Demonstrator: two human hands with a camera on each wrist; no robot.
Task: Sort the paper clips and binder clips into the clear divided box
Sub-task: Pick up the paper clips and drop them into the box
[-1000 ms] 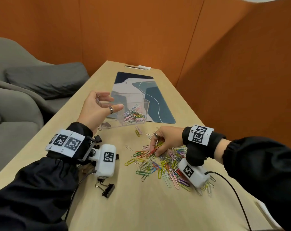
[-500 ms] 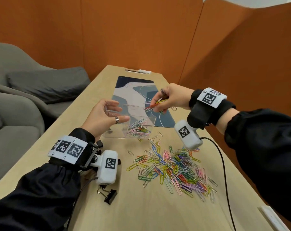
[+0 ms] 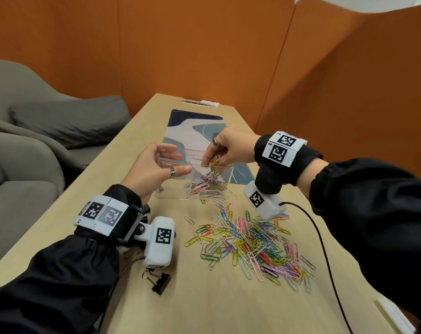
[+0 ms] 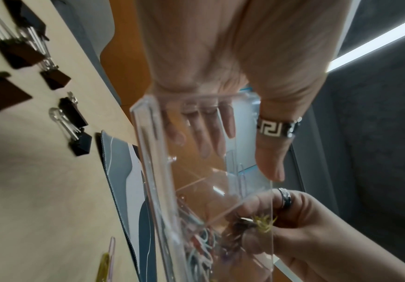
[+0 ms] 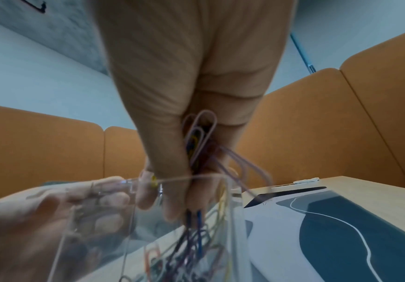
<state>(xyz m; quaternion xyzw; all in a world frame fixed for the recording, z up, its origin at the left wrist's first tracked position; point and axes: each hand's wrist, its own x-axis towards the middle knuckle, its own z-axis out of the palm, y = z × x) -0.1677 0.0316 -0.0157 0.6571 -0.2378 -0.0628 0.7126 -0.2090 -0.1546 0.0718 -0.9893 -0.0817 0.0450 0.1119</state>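
Note:
My left hand (image 3: 170,160) grips the left end of the clear divided box (image 3: 230,168), thumb on the near wall and fingers on the far wall. The box looks tipped on the table. My right hand (image 3: 211,157) pinches a bunch of coloured paper clips (image 5: 201,137) at the rim of the right compartment, where several paper clips (image 3: 208,186) lie. A large loose pile of paper clips (image 3: 250,242) is spread on the table in front of the box. One black binder clip (image 3: 160,283) lies below my left wrist. Several more binder clips (image 4: 73,116) show in the left wrist view.
A blue and white desk mat (image 3: 195,126) lies behind the box. A black cable (image 3: 325,249) runs from my right wrist across the table. A grey sofa (image 3: 36,141) stands to the left, and orange partitions close the back and right.
My right hand picked clips from the pile, rose, and has now come down to the box's right compartment. My left hand kept its hold on the box.

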